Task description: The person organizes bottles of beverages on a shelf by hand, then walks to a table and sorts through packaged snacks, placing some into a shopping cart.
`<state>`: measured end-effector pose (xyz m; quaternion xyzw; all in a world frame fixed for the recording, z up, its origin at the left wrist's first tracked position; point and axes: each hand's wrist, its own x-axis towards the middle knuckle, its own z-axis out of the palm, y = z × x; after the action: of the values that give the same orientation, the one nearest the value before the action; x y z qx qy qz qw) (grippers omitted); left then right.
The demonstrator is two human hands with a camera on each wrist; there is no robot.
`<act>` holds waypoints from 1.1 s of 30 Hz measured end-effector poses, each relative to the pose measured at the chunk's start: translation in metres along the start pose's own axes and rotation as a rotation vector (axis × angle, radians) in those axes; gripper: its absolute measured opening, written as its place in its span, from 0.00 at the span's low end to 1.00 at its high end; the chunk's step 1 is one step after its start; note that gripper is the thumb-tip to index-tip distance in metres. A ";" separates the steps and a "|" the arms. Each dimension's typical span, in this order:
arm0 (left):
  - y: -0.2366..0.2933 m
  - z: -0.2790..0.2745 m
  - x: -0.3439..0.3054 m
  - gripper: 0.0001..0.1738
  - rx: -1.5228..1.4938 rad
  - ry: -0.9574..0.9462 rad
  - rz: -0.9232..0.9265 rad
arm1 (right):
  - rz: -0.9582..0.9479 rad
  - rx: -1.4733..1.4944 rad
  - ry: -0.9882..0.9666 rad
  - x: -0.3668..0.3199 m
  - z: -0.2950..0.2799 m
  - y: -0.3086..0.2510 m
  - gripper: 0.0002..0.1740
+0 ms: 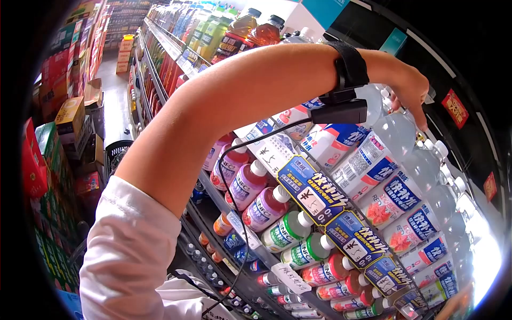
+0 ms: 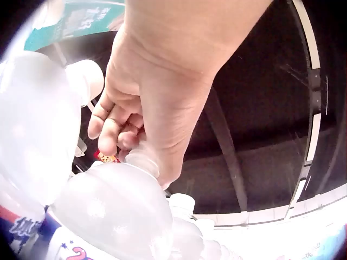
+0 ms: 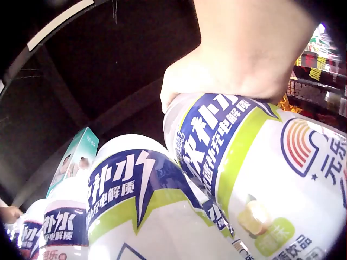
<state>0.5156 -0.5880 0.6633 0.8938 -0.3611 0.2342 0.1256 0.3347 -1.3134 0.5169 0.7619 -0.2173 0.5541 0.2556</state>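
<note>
My left hand (image 1: 410, 90) reaches over the shelf's top row at the back. In the left wrist view, the thumb and fingers of this hand (image 2: 146, 114) curl round the neck of a cloudy drink bottle (image 2: 111, 203), which stands upright among others. A lime-banded electrolyte drink bottle (image 3: 227, 141) leans close to the camera in the right wrist view. My right hand (image 3: 238, 65) grips this bottle over its top; its fingers are mostly hidden behind it. Another lime-banded bottle (image 3: 135, 189) stands beside it. At the head view's lower right edge, only a blurred part of the right arm (image 1: 460, 303) shows.
Blue and yellow price strips (image 1: 314, 186) run along the shelf edge. Below stand rows of NFC juice bottles (image 1: 266, 208). Amber and green drinks (image 1: 242, 26) fill the shelf farther left. Cartons (image 1: 72, 114) are stacked across the aisle (image 1: 116, 90). A dark panel (image 2: 255, 119) backs the shelf.
</note>
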 end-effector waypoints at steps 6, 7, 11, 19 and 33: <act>-0.006 -0.012 -0.001 0.34 -0.133 -0.145 0.096 | 0.021 -0.011 0.001 0.001 -0.005 0.002 0.24; -0.011 -0.013 0.001 0.33 -0.175 -0.160 0.136 | 0.019 -0.014 -0.002 0.000 -0.004 0.003 0.24; -0.017 -0.010 0.005 0.30 -0.244 -0.165 0.195 | 0.007 -0.017 -0.006 0.002 0.001 0.002 0.25; -0.026 -0.004 0.016 0.19 -0.456 -0.207 0.283 | -0.002 -0.051 -0.010 -0.006 0.006 0.004 0.25; -0.014 -0.003 -0.001 0.21 -0.432 -0.148 0.215 | -0.038 -0.119 -0.021 -0.018 0.003 0.011 0.26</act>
<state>0.5240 -0.5759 0.6643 0.8176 -0.5037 0.0978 0.2613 0.3243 -1.3229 0.5008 0.7550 -0.2380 0.5272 0.3089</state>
